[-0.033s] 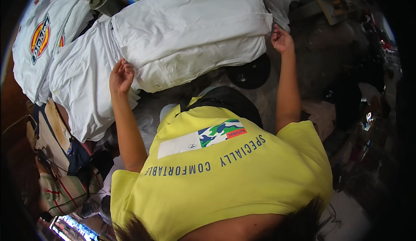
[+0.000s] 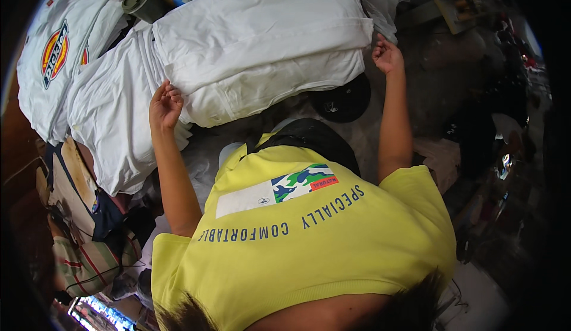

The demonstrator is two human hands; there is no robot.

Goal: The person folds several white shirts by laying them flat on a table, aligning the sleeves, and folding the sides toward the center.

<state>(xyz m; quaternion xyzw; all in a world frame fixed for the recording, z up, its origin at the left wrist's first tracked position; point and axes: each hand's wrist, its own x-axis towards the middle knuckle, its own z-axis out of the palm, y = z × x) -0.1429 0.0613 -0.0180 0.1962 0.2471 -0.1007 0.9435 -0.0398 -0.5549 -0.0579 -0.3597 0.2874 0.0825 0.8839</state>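
Observation:
A thick stack of folded white T-shirts [image 2: 262, 27] lies in front of me, its layers showing along the near side. My left hand [image 2: 165, 106] is at the stack's near left corner, palm up, with curled fingers pinching the edge of the top white T-shirt. Beyond the right end, my right hand [image 2: 388, 57] is raised with fingers curled, its fingertips close to the shirt edge and some clear plastic [image 2: 386, 1]. Whether it grips anything is too small to tell. More white shirts [image 2: 113, 102] drape to the left of the stack.
A white shirt with a colourful oval print [image 2: 56, 54] lies at far left. Behind the stack stands a dark green lidded cup [image 2: 143, 4]. A black round object [image 2: 342, 100] sits under the stack's near edge. A striped cloth bag [image 2: 92, 265] is at lower left.

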